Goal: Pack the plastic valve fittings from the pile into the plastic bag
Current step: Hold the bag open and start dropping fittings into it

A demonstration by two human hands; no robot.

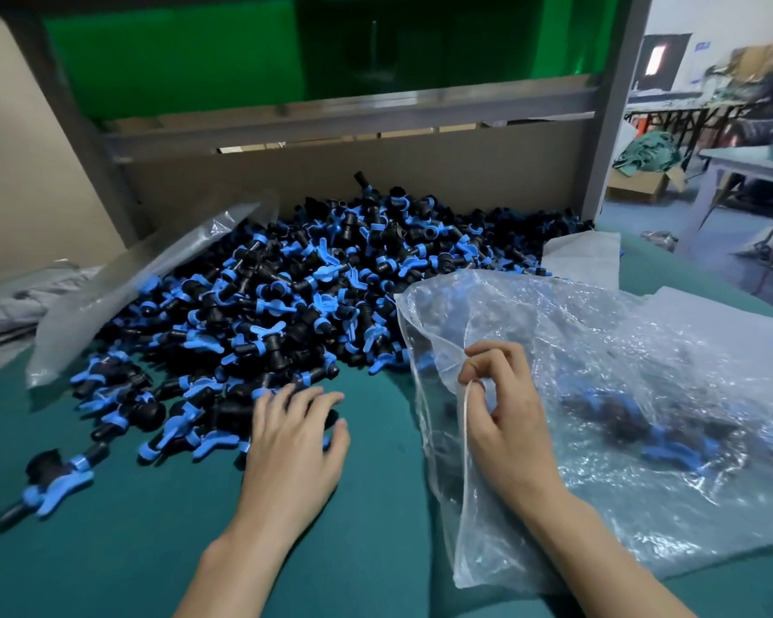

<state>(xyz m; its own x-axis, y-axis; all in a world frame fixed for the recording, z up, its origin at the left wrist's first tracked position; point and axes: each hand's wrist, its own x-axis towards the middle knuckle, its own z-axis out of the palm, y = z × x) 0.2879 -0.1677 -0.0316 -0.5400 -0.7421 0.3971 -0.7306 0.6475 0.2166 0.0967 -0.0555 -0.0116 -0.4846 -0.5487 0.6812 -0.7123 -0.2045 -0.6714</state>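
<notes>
Rim of clear crinkled plastic bag (599, 350) is pinched by right hand (505, 412); left hand (293, 432) is spread flat, nothing gripped, on heaped black-and-blue plastic valve fittings (309, 283) beside it. Mouth is held at 1 point: sag, then spill, is likely.

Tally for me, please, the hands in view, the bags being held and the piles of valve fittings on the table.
Hands: 2, left hand and right hand
Held bags: 1, the plastic bag
Piles: 1, the pile of valve fittings
Total: 4

No legible text anywhere.
</notes>
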